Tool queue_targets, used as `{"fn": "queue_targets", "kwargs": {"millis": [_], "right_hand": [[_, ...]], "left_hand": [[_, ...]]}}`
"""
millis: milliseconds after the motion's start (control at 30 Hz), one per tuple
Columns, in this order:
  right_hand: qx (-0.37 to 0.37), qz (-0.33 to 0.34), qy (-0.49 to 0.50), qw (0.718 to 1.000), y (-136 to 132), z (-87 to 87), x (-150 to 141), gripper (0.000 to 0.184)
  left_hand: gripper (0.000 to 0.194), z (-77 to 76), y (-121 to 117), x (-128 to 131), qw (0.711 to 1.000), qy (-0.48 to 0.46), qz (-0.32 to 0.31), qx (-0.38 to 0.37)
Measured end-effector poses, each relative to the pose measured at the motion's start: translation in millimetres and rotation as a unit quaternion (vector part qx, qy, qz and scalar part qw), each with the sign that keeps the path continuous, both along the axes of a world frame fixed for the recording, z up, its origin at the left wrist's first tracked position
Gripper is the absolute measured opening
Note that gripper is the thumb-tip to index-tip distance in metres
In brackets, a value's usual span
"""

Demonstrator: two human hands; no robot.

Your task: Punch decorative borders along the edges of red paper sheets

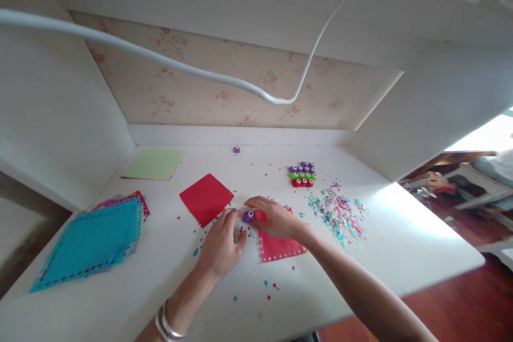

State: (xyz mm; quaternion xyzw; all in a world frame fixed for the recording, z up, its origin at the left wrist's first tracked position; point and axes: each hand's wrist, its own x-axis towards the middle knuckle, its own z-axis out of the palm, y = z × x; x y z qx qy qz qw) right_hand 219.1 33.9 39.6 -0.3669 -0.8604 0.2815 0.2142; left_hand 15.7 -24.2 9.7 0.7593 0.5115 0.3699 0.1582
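A small purple paper punch (248, 217) with a white, eye-like top lies between my two hands. My right hand (276, 218) is closed around its right side, over the edge of a red paper sheet (282, 248) whose border is lined with punched holes. Fingers of my left hand (222, 240) reach to the punch's left side, the thumb held apart; whether they touch it I cannot tell. An unpunched red square (206, 199) lies beyond my left hand.
Punched sheets are stacked under a blue one (94, 240) at left. Green paper (153, 163) lies behind. More punches (303, 175) stand in rows at right, near a confetti pile (339, 214). Another purple punch (236, 149) sits at the back. A white cable (180, 68) hangs above.
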Motion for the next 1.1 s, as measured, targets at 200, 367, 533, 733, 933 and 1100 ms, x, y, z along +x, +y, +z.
{"fn": "queue_targets", "kwargs": {"millis": [200, 367, 533, 733, 933, 1100], "right_hand": [[0.056, -0.171, -0.082, 0.980, -3, -25.2, 54, 0.051], [0.033, -0.205, -0.038, 0.977, -7, -36.2, 70, 0.023], [-0.006, -0.223, 0.029, 0.974, -12, -29.9, 69, 0.006], [-0.165, -0.241, 0.155, 0.944, -18, -18.0, 73, 0.019], [-0.277, -0.240, 0.185, 0.912, -18, -14.7, 69, 0.028], [-0.293, -0.243, 0.196, 0.904, -17, -14.9, 67, 0.026]], "left_hand": [[0.043, -8.3, 6, 12, 0.998, 0.053, 0.009, 0.015], [0.023, -5.1, 12, 22, 0.997, 0.074, -0.003, 0.012], [0.024, -4.0, 11, 22, 0.997, 0.077, -0.020, -0.005], [0.026, -11.5, 13, 15, 0.998, 0.053, -0.020, -0.032], [0.029, -17.4, 16, 14, 0.997, 0.042, -0.039, -0.055], [0.031, -16.8, 16, 14, 0.996, 0.035, -0.045, -0.063]]}}
